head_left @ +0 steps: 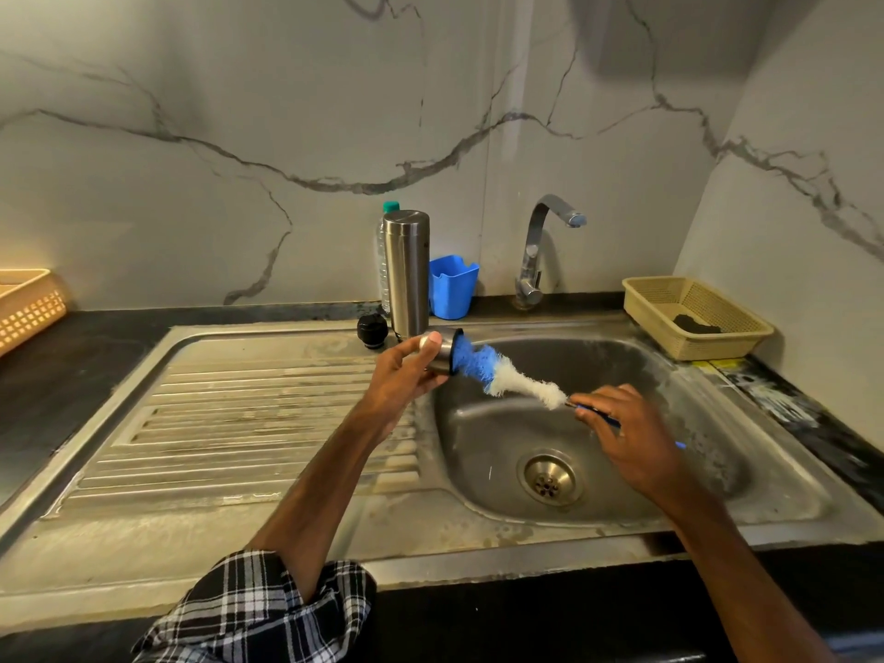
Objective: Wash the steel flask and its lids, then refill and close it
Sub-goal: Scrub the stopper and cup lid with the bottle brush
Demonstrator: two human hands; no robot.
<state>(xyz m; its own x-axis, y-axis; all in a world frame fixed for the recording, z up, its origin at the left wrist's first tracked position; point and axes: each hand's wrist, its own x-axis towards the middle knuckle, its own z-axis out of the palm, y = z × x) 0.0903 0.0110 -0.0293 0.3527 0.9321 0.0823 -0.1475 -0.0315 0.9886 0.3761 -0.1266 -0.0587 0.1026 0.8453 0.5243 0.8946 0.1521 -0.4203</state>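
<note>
Over a steel sink [598, 366], a person's left hand [406, 375] grips the steel cup lid [442, 354] while the right hand [631, 437] holds a bottle brush [507, 375] by its handle, blue bristles apparently inside the lid. Behind, the steel flask [407, 275] stands beside a black stopper [372, 330].

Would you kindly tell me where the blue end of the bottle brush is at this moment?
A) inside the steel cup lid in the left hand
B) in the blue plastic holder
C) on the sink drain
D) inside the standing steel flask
A: the bottle brush enters the mouth of the steel cup lid gripped by the left hand, while the right hand holds its handle.
</note>
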